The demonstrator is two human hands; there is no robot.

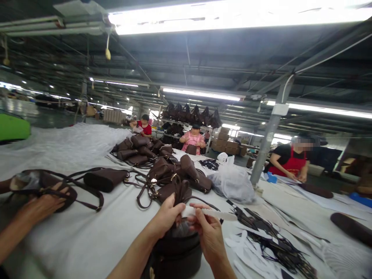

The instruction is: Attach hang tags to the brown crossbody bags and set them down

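A white strip of soft wrapping material (222, 214) is stretched above a dark brown handbag (180, 252). My left hand (166, 217) pinches the strip's left end between thumb and fingers. Farther along it, my right hand (207, 228) has thumb and fingers closed on the same strip, whose tail runs off to the right. The handbag stands upright right below my hands, with greyish see-through plastic showing at its top. My fingers and wrists cover part of its opening.
Brown handbags (162, 170) lie piled ahead. A co-worker's hand (43, 207) rests on another bag at left. Clear plastic bags (232, 180), dark straps (279, 248) and white strips (247, 248) lie to the right. A metal post (269, 135) rises beyond; several people work farther off.
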